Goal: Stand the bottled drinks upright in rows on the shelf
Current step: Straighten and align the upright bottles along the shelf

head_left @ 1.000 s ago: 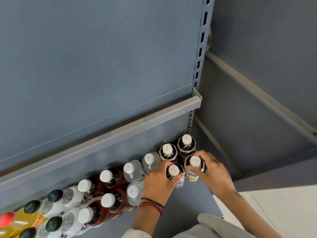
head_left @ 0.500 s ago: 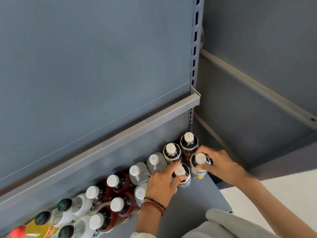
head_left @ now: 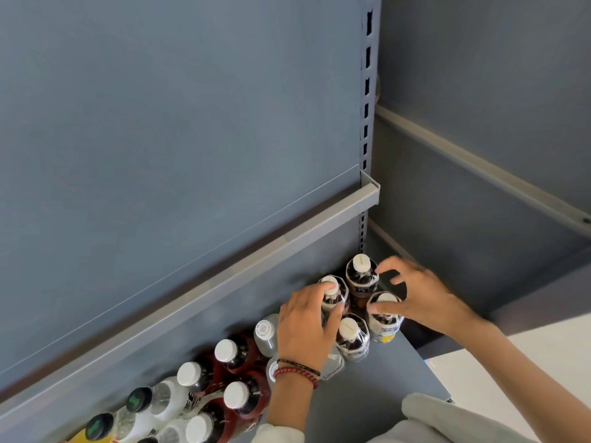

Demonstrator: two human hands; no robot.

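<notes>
So your left hand (head_left: 303,330) has come off the front bottle (head_left: 350,338) and gone back a row. Its grip is now on the dark bottle (head_left: 338,298) behind, with the fingers draped over the white cap and the thumb against the shoulder. Your right hand (head_left: 428,298) has let go as well. That grip is open and the fingers are spread. The thumb lies across the top of the yellow-label bottle (head_left: 385,326), and the forefinger reaches toward the corner bottle (head_left: 361,278). I can't tell if it actually touches.

My read is that the front pair is placed and stands on its own, so you're down to nudging the block square rather than setting anything new.

All four stand upright, caps pointing up at the camera and long axis vertical, square to the shelf (head_left: 367,407). They make a tight two-by-two at the shelf's right end, packed close, with the corner bottle tucked beside the slotted upright (head_left: 367,129).

To the left, the same two rows carry on with clear bottles (head_left: 265,330), then red-label bottles (head_left: 240,401), then green-capped ones (head_left: 139,399). They all stand cap-up too.
</notes>
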